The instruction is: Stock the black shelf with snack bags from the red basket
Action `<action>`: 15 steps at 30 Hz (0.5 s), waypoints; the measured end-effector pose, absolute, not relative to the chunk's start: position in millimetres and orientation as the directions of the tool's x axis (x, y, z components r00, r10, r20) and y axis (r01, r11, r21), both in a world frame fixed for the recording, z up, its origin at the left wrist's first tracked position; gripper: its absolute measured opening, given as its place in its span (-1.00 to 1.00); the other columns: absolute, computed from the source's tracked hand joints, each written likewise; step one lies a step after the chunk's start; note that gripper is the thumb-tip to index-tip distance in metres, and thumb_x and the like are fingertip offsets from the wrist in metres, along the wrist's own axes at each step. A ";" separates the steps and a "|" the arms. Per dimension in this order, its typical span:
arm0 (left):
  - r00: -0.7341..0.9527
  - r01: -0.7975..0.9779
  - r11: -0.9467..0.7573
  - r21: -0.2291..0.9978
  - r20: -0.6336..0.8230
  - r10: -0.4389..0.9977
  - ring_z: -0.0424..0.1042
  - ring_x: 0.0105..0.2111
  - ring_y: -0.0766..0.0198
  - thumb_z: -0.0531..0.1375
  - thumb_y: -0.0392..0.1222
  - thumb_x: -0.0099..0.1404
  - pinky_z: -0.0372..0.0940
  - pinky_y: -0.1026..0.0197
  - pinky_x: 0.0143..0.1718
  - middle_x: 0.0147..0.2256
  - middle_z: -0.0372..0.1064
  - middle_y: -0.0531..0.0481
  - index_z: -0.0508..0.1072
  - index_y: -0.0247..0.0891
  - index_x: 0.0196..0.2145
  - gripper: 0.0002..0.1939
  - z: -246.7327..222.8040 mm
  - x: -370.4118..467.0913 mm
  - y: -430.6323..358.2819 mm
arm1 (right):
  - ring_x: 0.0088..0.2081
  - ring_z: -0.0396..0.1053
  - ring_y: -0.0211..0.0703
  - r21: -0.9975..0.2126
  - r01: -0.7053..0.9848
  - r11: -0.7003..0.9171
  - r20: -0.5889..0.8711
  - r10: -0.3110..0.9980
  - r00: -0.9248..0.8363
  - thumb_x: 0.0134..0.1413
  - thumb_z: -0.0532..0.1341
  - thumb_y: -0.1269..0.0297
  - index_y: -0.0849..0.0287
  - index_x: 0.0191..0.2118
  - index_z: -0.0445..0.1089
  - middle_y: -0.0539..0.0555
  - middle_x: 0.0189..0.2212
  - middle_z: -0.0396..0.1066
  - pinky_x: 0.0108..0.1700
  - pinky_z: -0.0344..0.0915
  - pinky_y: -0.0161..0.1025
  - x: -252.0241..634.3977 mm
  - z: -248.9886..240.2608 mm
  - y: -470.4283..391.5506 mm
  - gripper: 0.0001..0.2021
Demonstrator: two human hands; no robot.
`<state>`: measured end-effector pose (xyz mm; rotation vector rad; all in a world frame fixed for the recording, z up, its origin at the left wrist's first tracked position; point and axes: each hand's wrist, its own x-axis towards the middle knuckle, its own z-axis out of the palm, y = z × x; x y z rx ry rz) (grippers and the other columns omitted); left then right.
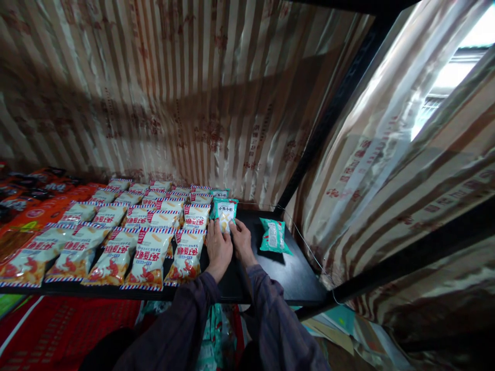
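Observation:
Both hands are on a green-and-white snack bag [225,212] on the black shelf [297,278]. My left hand [219,247] grips its lower left side, and my right hand [242,242] has its fingertips at the lower right edge. Just behind it, the top of another green bag [220,194] shows. To the right, a separate green bag [273,235] lies back side up. Rows of white snack bags with red print [150,257] stand close by on the left.
Orange packets [46,206] lie at the far left of the shelf. A dark slanted post [328,123] and a thin wire [309,250] are at the right. Striped sheeting [174,103] hangs behind. Below are a red crate [73,330] and more green bags [218,330].

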<state>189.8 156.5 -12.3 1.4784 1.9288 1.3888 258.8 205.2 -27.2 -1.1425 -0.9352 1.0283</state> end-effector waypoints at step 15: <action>-0.380 0.551 -0.046 0.833 0.299 0.875 -0.08 0.28 0.07 -0.06 -0.33 0.22 -0.11 0.00 0.26 0.24 0.00 -0.29 0.20 -0.42 0.16 -0.47 -31.2 194.9 158.5 | -0.21 0.43 -0.03 -0.967 0.151 0.205 0.243 0.920 0.307 -0.17 0.26 0.04 0.18 -0.19 0.49 0.12 -0.28 0.53 -0.09 0.30 -0.14 258.4 -34.7 213.1 -0.59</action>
